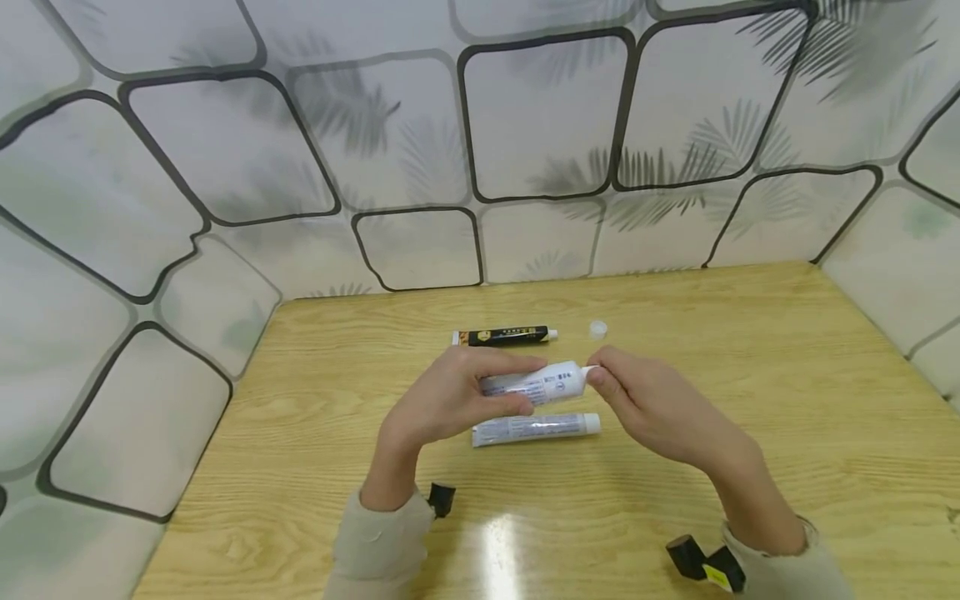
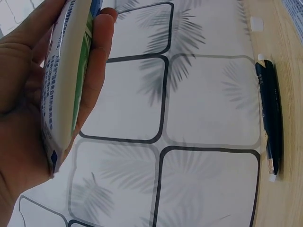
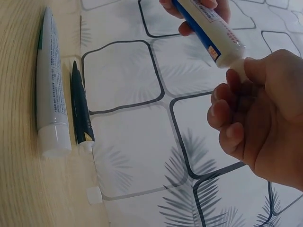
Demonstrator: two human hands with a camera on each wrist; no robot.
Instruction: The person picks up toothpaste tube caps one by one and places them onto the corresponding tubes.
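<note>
Tube (image 1: 553, 383) between hands (image 1: 450, 396) (image 1: 660, 408), tip (image 1: 589, 371) seemingly pinched

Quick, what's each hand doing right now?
Left hand: holding a tube.
Right hand: pinching that tube's white tip.

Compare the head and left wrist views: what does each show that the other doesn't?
Head view only: the right hand, pinching the white tip of the held tube.
Left wrist view only: that tube's green panel and flat tail.
Both: the left hand, held tube, black tube, small white piece and, apparently, the other white tube, cropped in the wrist view.
</note>
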